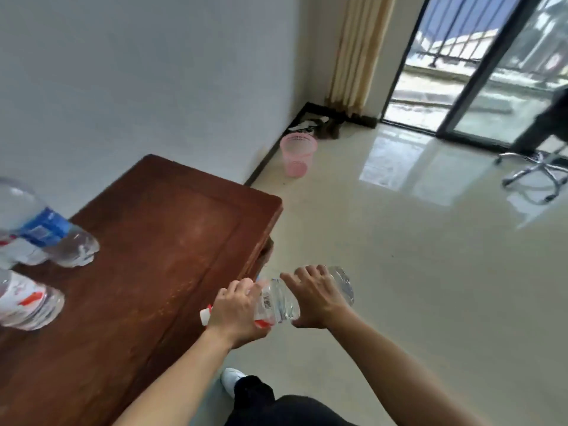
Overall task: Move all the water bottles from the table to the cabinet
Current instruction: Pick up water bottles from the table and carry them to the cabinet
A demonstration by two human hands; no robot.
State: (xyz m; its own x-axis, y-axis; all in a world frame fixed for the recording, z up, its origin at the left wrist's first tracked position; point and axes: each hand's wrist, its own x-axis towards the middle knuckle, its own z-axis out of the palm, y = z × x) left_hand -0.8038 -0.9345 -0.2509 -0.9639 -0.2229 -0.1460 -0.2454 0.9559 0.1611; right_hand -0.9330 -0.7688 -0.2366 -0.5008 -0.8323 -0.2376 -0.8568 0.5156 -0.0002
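Observation:
A clear water bottle [282, 302] with a red-and-white label lies sideways in the air, just off the right edge of the brown wooden table [159, 256]. My left hand [236, 312] grips its label end. My right hand [316, 296] holds its other end, the base. Two more bottles stand on the table at the far left: one with a blue label [46, 232] and one with a red-and-white label [27, 299]. No cabinet is in view.
A pink mesh waste bin [297, 153] stands on the glossy tile floor by the wall. A chair's chrome base [534, 170] is at the right near the sliding glass door [479, 72]. My foot [232, 379] is beside the table.

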